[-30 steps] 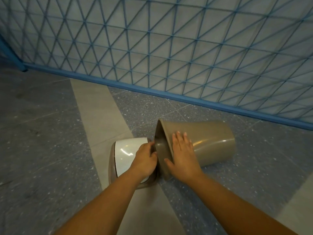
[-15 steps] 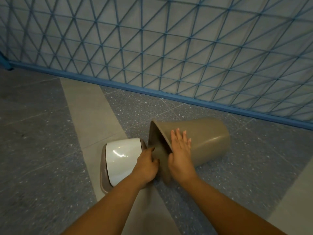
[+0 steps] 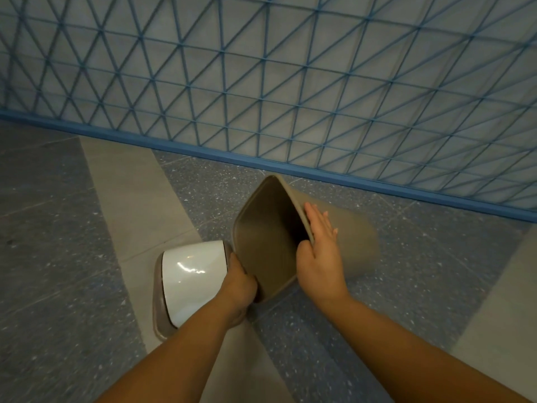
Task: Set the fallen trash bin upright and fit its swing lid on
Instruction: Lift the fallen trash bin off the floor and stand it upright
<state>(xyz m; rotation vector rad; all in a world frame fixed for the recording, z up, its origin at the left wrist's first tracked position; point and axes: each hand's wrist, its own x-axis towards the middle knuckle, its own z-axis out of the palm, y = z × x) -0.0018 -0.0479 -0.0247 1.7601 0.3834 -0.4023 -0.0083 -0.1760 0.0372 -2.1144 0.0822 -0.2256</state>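
From your head camera, the tan plastic trash bin (image 3: pixel 348 245) is tilted partway up off the speckled grey and beige tiled floor (image 3: pixel 72 228), its long axis running up-left to down-right with the open mouth facing you and its base toward the blue wire-mesh fence (image 3: pixel 290 82). Your left hand (image 3: pixel 239 282) grips the mouth's lower rim, your right hand (image 3: pixel 321 251) pinches the right rim, fingers flat outside and thumb inside. The white-flapped swing lid (image 3: pixel 189 279) lies on the floor just left of the bin; I see no readable writing.
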